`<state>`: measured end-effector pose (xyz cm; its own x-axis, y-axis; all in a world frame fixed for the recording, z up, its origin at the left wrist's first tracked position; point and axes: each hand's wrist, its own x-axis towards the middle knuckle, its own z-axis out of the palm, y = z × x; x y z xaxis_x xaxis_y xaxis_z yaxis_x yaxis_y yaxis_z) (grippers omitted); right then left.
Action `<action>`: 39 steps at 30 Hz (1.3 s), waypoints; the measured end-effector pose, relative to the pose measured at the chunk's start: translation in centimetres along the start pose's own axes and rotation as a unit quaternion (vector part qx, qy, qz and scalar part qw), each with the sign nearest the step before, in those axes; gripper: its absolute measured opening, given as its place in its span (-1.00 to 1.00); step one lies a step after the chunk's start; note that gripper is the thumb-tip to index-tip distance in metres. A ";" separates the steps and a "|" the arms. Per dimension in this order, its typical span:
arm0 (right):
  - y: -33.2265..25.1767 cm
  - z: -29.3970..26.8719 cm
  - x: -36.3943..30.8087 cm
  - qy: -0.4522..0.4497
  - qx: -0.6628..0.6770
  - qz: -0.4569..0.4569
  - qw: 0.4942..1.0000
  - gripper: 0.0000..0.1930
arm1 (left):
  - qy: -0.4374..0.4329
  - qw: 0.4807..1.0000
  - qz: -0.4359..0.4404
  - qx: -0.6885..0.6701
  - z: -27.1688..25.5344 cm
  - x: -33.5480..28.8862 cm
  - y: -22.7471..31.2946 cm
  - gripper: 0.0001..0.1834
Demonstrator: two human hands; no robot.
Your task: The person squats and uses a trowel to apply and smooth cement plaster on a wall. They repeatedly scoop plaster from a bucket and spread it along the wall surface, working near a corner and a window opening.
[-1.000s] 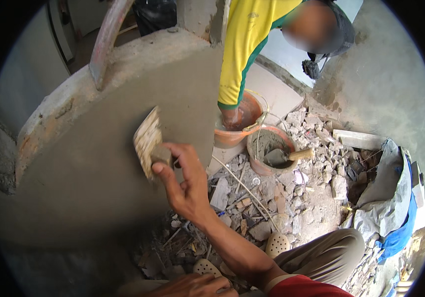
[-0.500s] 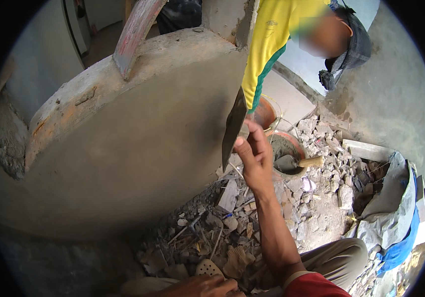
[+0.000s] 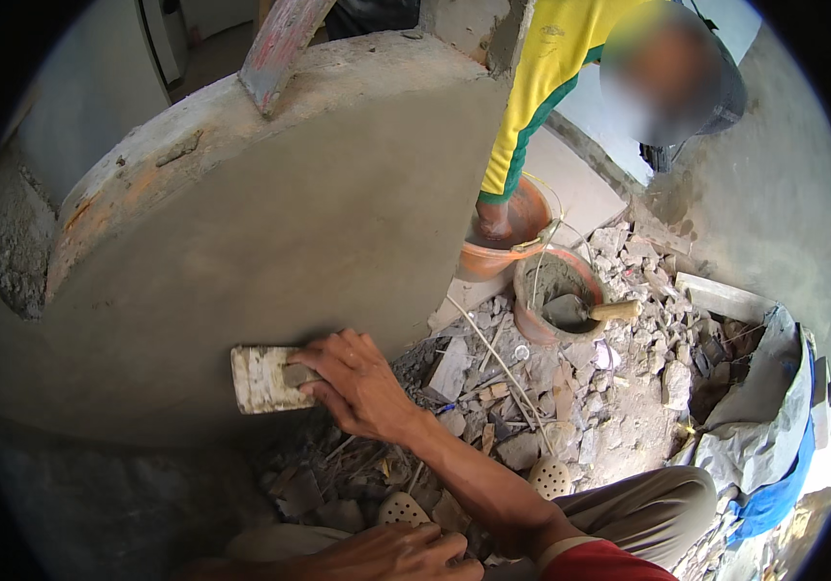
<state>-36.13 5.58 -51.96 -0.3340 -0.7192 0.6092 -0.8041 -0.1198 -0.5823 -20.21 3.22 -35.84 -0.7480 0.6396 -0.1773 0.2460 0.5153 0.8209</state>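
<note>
My right hand (image 3: 357,385) grips a small rectangular plastering float (image 3: 270,379), pale and smeared with mortar. Its flat face is turned to the lower part of a curved, wet grey plastered wall (image 3: 270,223) and appears to touch it. Down at the lower edge, my left hand (image 3: 386,559) lies over my leg with its fingers loosely bent; nothing shows in it. A bucket of grey mortar (image 3: 565,279) stands right of the wall, with a wooden-handled trowel (image 3: 611,311) stuck in it.
A co-worker in a yellow and green sleeve (image 3: 530,107) has a hand inside an orange bucket (image 3: 493,261) beside the wall end. Rubble (image 3: 449,373) covers the ground around my feet. A grey and blue sheet (image 3: 759,407) lies at right; a plank (image 3: 280,53) leans on the wall's top.
My right hand has moved left and down from the wall's right end, bringing the float from edge-on to flat along the wall. My left hand stays low. The co-worker's hand now shows in the orange bucket.
</note>
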 end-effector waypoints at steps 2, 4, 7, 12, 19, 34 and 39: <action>0.4 0.1 -1.7 0.047 0.066 0.026 0.996 -0.64 | -0.003 1.000 0.002 0.000 0.1 -0.1 0.2 -0.66; 1.5 -1.1 -4.4 0.080 0.135 0.122 0.980 -0.63 | 0.004 1.000 0.010 0.000 0.2 -0.1 0.4 -0.67; 4.9 -1.9 -7.0 0.286 0.411 0.277 0.820 -0.60 | 0.001 1.000 0.007 -0.006 0.3 0.0 0.4 -0.68; 9.9 -1.1 -11.1 0.354 0.574 0.316 0.667 -0.62 | -0.014 1.000 -0.003 -0.011 0.0 0.2 0.2 -0.69; 12.6 4.4 -15.5 0.321 0.634 0.405 0.575 -0.62 | -0.015 1.000 -0.001 -0.001 0.1 0.6 0.2 -0.69; 17.7 4.6 -15.3 0.285 0.288 0.391 0.827 -0.65 | -0.049 0.999 -0.016 0.006 -1.0 1.0 -0.4 -0.70; 18.4 4.8 -15.0 0.295 0.230 0.379 0.847 -0.63 | -0.055 0.998 -0.035 0.000 -1.3 1.1 -0.6 -0.67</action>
<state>-43.54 10.82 -74.39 -0.9645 -0.2589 0.0514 -0.0186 -0.1278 -0.9916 -22.02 2.87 -35.85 -0.6904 0.6616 -0.2927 0.1967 0.5610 0.8041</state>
